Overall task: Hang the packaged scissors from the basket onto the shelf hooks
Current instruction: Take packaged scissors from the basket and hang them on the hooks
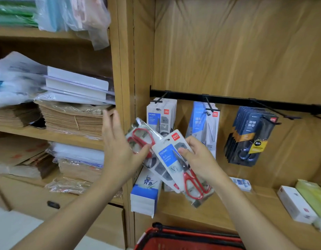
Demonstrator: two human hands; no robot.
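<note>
Basket (pixel 188 239): nearest, below. Front pack (pixel 166 156): pinched by right hand (pixel 201 159), hole uppermost, ready for hanging. Rear pack (pixel 141 139): held inverted under left hand (pixel 118 150) thumb, fingers (pixel 109 121) spread. Hook (pixel 160 99) beyond: loaded with matching packs (pixel 161 116).

A: How many hands were in view?
B: Two: left hand (pixel 118 148), right hand (pixel 199 159).
A: Packs held?
B: Two: left pack (pixel 143 139), right pack (pixel 171 159).
A: Fixtures?
B: One rail (pixel 228 100) carried four hooks (pixel 160 98), (pixel 209 105), (pixel 275 112), (pixel 320 117); the fourth showed only partly. Three stacks (pixel 161 116), (pixel 203 127), (pixel 249 136) hung, one per hook. One basket (pixel 188 239) was present.
</note>
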